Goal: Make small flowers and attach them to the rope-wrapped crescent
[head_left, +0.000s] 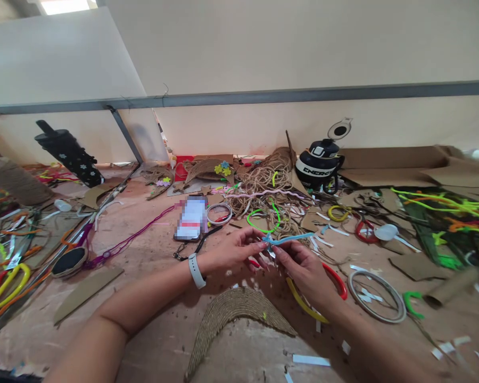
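Observation:
Both hands meet above the table around a light blue pipe cleaner (299,238), bent into a small bunch at the fingertips. My left hand (243,247) pinches the bunched end, and a pale watch band circles that wrist. Closed on the same piece from the other side is my right hand (303,263); its free end points right. Scissors with a red and a yellow handle (336,281) show under my right hand; I cannot tell whether it holds them. Below the hands lies a crescent wrapped in brown twine (227,311).
A phone (191,218) lies left of a tape roll (219,214). Behind are tangled twine (255,186) and a black jug (319,164). A tape ring (377,295) and cardboard tube (453,287) lie right. More scissors (10,287) and a black bottle (69,154) are left.

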Motion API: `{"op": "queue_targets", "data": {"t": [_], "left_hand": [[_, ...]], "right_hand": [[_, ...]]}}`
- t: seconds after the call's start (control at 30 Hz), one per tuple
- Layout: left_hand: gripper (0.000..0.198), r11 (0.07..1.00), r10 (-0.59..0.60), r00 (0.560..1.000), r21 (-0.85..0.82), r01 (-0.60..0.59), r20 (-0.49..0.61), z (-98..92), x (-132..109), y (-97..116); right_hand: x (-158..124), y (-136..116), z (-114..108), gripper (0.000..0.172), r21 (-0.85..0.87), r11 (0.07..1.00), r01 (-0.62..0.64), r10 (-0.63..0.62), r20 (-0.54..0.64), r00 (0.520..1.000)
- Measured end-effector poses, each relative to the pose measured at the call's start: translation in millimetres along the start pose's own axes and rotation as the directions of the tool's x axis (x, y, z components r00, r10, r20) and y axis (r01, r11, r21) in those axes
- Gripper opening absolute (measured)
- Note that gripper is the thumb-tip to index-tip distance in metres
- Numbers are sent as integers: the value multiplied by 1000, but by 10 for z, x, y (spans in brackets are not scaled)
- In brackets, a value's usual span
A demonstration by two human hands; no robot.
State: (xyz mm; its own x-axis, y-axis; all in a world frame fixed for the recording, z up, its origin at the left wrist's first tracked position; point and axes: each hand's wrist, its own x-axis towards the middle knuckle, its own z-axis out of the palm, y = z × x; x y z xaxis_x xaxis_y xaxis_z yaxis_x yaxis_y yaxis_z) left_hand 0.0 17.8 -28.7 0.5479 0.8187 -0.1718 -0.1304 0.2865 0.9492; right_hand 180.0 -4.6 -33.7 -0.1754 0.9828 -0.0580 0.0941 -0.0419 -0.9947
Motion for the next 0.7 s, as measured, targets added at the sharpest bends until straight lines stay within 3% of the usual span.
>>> {"op": "queue_targets", "data": {"t": [0.2, 0.37, 0.47, 0.53, 0.6, 0.7], "left_hand": [[43, 999, 18, 999, -37, -17, 37, -41, 16, -37], [46, 999, -44, 995, -8, 45, 91, -80, 19, -19], [49, 996, -90, 990, 16, 89, 107, -80, 21, -15], [51, 995, -96, 991, 15, 95, 91, -69, 30, -39], [52, 997, -81, 996, -2, 81, 46, -54, 42, -84], [49, 1000, 15, 999, -15, -16, -36, -31, 48, -150]], "right_hand": [[5, -28, -8, 38, 13, 1000, 17, -17, -3, 1000], [53, -24, -85, 36, 15, 997, 74, -73, -37, 997], [60, -4, -137, 31, -66, 991, 115, -118, -46, 992], [39, 4, -149, 23, -184, 962, 200, -212, -45, 976], [1, 10, -144, 14, -344, 873, 344, -374, -21, 927], [-58, 37, -131, 16, -521, 622, 585, -616, 137, 776]]}}
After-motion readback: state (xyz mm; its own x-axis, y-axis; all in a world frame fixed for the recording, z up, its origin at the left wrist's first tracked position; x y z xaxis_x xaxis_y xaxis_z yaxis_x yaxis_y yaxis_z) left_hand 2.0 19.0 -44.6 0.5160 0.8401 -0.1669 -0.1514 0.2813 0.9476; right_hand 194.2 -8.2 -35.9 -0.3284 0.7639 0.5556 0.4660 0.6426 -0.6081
